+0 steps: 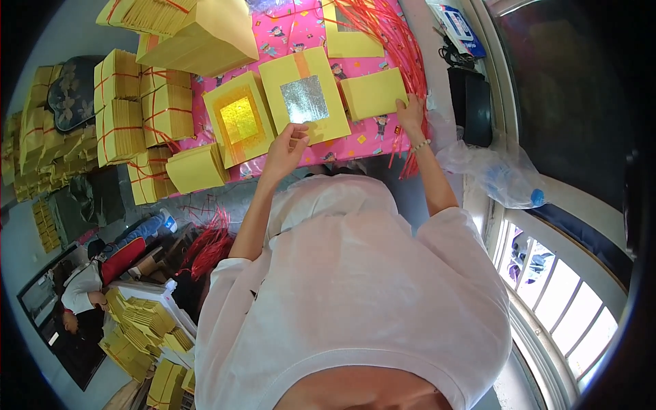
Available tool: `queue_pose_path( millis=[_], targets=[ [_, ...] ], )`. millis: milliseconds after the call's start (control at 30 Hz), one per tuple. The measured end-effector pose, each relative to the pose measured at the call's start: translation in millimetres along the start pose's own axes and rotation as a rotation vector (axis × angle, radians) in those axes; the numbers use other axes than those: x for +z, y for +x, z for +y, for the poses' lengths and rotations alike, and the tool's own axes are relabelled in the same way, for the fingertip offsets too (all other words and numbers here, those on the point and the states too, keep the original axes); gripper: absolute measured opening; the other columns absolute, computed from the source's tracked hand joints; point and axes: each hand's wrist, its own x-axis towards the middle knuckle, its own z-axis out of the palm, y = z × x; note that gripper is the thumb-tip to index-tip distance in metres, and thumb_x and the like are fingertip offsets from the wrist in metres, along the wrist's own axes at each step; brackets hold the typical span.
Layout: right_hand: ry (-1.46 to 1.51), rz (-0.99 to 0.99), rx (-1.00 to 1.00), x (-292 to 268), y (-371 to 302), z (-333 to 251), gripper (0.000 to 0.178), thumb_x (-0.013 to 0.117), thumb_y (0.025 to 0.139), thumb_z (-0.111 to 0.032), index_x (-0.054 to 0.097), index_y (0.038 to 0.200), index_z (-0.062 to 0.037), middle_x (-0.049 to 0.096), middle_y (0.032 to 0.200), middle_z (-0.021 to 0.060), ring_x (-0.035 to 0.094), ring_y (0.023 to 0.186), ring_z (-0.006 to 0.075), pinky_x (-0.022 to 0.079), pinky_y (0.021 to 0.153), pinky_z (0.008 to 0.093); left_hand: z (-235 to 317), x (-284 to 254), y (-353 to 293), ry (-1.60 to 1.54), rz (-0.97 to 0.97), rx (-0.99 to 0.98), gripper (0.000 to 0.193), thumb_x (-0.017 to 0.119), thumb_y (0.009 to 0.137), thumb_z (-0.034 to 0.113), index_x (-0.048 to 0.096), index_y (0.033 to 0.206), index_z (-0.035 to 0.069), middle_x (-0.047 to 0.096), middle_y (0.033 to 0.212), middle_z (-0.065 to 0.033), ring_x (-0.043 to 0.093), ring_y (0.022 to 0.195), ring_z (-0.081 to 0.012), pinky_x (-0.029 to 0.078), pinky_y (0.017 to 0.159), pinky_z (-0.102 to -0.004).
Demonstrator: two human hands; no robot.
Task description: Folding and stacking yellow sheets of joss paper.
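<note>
On the pink patterned table cover [362, 145] lies a stack of yellow paper [305, 75] with a silver foil square on its top sheet. My left hand [290, 146] is at its lower left corner, fingers loosely bent and apart, holding nothing that I can see. To its left is yellow paper with a gold foil square [240, 121]. My right hand [411, 113] pinches the right edge of a plain yellow paper stack [373, 94]; some of its fingers are hidden. Red plastic strings [400, 58] hang just beyond that hand.
Yellow paper bundles tied with red string [167, 113] pile up at the left, by a tall yellow block [217, 37]. A clear plastic bag [502, 171] and a black case [478, 109] lie at the right by the window. Another person [85, 287] works at the lower left.
</note>
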Motion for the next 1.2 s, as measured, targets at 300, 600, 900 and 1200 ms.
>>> queue_pose_path(
  millis=[300, 600, 900, 1200],
  targets=[
    [-0.257, 0.135, -0.137, -10, -12, -15, 0.037, 0.062, 0.079, -0.021, 0.053, 0.109, 0.0002, 0.053, 0.104, 0.0245, 0.050, 0.100, 0.0402, 0.040, 0.089, 0.0474, 9, -2, -2, 0.077, 0.049, -0.012, 0.025, 0.060, 0.086, 0.013, 0.056, 0.109, 0.006, 0.060, 0.089, -0.0061, 0.057, 0.078, -0.0133, 0.047, 0.068, -0.0266],
    [0.118, -0.077, -0.491, -49, -41, -90, 0.030, 0.068, 0.077, -0.014, 0.057, 0.103, -0.0061, 0.054, 0.098, 0.0112, 0.053, 0.096, 0.0295, 0.046, 0.080, 0.0388, 12, -3, -10, 0.532, 0.148, 0.187, 0.034, 0.074, 0.068, 0.009, 0.057, 0.097, 0.008, 0.057, 0.086, -0.0089, 0.054, 0.087, -0.0278, 0.045, 0.076, -0.0390],
    [-0.095, -0.442, -0.905, -34, -77, -136, 0.034, 0.073, 0.070, -0.017, 0.056, 0.098, -0.0083, 0.053, 0.096, 0.0054, 0.053, 0.093, 0.0255, 0.047, 0.078, 0.0369, 1, 4, -1, 0.684, 0.150, 0.292, 0.039, 0.077, 0.065, 0.012, 0.056, 0.098, 0.009, 0.052, 0.096, -0.0098, 0.052, 0.092, -0.0294, 0.045, 0.078, -0.0396],
    [-0.016, -0.572, -0.941, -41, -58, -140, 0.017, 0.071, 0.075, -0.017, 0.062, 0.085, -0.0063, 0.057, 0.088, 0.0056, 0.057, 0.084, 0.0245, 0.048, 0.072, 0.0365, -3, -9, 4, 0.566, 0.079, 0.282, 0.027, 0.076, 0.068, 0.019, 0.061, 0.089, 0.011, 0.057, 0.093, -0.0053, 0.055, 0.091, -0.0263, 0.047, 0.076, -0.0388]
  ],
)
